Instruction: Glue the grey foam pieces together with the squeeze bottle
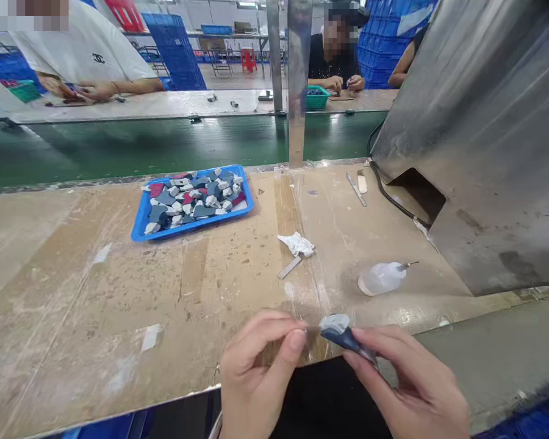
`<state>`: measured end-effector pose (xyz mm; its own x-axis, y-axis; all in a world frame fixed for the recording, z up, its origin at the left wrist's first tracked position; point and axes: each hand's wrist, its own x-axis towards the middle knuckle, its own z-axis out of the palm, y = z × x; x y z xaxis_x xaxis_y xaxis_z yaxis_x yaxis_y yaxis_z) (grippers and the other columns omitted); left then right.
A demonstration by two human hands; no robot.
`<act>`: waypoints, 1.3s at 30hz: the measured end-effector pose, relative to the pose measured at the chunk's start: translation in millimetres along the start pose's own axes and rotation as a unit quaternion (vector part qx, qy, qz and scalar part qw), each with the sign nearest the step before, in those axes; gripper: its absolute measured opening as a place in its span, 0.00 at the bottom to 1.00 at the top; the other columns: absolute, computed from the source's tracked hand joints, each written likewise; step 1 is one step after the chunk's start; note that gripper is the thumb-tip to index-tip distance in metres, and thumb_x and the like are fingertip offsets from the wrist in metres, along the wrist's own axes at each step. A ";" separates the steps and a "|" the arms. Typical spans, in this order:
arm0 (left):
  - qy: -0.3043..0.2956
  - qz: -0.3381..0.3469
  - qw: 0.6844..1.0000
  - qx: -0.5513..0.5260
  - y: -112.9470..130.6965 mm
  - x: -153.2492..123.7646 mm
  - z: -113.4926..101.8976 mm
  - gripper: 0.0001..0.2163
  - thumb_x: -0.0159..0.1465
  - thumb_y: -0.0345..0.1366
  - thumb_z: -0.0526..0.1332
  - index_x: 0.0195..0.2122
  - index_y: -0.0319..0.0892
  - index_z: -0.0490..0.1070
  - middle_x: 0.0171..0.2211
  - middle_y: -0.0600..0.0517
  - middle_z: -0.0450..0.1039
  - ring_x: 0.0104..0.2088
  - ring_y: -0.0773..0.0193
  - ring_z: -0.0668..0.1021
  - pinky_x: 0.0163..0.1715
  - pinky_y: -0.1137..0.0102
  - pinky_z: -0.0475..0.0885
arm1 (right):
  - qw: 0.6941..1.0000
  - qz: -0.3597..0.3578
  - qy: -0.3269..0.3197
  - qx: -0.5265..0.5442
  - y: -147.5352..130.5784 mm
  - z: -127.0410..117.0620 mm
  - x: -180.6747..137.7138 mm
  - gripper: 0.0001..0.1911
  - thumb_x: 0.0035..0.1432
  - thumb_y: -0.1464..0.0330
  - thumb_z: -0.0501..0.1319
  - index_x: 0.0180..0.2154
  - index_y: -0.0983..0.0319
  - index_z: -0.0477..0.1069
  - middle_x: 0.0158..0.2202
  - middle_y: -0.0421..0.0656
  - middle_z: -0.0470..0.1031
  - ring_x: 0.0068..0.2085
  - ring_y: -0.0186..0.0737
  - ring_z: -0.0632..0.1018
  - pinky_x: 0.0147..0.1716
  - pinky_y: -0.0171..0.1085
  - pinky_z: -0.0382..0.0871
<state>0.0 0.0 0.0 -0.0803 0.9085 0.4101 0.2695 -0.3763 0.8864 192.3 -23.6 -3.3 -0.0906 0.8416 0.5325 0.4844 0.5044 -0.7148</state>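
Note:
My right hand (405, 372) grips a small dark blue piece with a pale grey lump on its end (336, 329) between thumb and fingers, above the front edge of the table. Just left of it, my left hand (268, 353) is closed in a pinch. Something thin and faint seems to stretch from its fingertips towards the grey end; I cannot make out what it is. Beyond my hands lie a crumpled white tissue (297, 244) and a flat metal strip (290, 267). A clear squeeze bottle with a needle tip (383, 278) lies on its side at the right.
A blue tray (139, 235) holds many similar blue, grey and red pieces. A blade-like tool (357, 190) lies at the back right, beside a large metal housing (480, 158). Behind a metal post (296, 85) runs a green conveyor (165, 146); several people sit across it.

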 end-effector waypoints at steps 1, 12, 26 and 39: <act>-0.009 -0.005 1.000 0.003 0.5 -5.4 -1.2 0.05 0.68 0.35 0.65 0.42 0.53 0.79 0.37 0.60 0.79 0.39 0.76 0.80 0.41 0.88 0.74 | 1.000 0.002 -0.002 0.002 -2.1 1.2 -0.4 0.17 0.62 0.79 0.66 0.50 0.59 0.74 0.39 0.39 0.80 0.37 0.29 0.82 0.40 0.21 0.76; -0.029 0.050 0.998 -0.034 3.8 -15.5 0.7 0.13 0.64 0.29 0.70 0.49 0.44 0.77 0.44 0.54 0.80 0.45 0.70 0.81 0.46 0.82 0.78 | 1.000 -0.004 -0.016 0.026 -19.4 11.4 -2.0 0.15 0.62 0.79 0.66 0.49 0.62 0.73 0.43 0.43 0.79 0.43 0.30 0.82 0.46 0.22 0.76; -0.042 0.128 0.985 0.111 26.0 -21.9 -12.0 0.17 0.62 0.23 0.68 0.52 0.40 0.76 0.46 0.51 0.81 0.46 0.64 0.82 0.48 0.72 0.80 | 0.995 -0.006 -0.024 0.097 -19.3 17.6 -2.2 0.16 0.67 0.74 0.63 0.55 0.61 0.72 0.50 0.44 0.80 0.51 0.34 0.81 0.54 0.26 0.75; -0.040 0.111 0.987 0.112 31.1 -19.7 -13.8 0.15 0.61 0.19 0.67 0.48 0.37 0.76 0.42 0.51 0.79 0.44 0.65 0.81 0.43 0.72 0.80 | 0.977 0.069 -0.023 0.201 -18.4 23.3 -0.1 0.13 0.68 0.69 0.64 0.53 0.55 0.76 0.47 0.40 0.82 0.49 0.34 0.82 0.52 0.25 0.75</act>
<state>-3.3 -32.1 22.5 0.0792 0.8230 0.5625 0.4779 -0.5266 0.7031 163.1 -28.5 -0.8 -0.0925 0.9098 0.4045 0.1156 0.4134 -0.9032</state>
